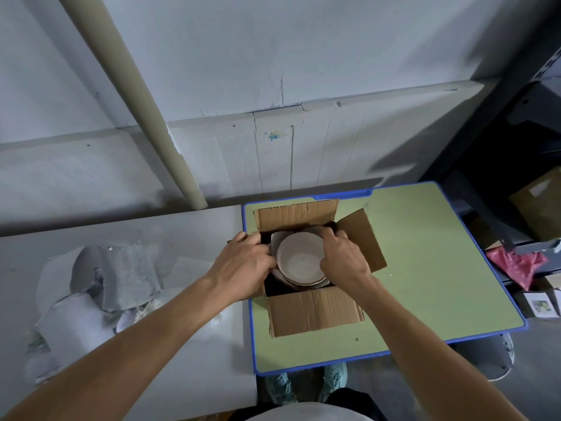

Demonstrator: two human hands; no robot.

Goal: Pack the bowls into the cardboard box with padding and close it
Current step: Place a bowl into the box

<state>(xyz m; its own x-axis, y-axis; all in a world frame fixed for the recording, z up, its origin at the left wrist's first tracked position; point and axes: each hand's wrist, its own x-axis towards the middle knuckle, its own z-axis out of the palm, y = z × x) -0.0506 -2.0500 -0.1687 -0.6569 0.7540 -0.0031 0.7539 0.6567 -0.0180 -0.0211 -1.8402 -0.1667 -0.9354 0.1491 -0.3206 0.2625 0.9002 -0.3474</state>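
An open cardboard box stands on a green table with a blue rim, its flaps folded outward. Inside sits a stack of pale bowls, the top one facing up. My left hand grips the stack's left edge, fingers curled down into the box. My right hand grips the right edge the same way. White padding shows around the stack's rim; the fingertips and the box bottom are hidden.
A grey table adjoins on the left with a heap of white and silver padding sheets. Dark shelving with boxes and a red bag stands at the right. A wall lies behind.
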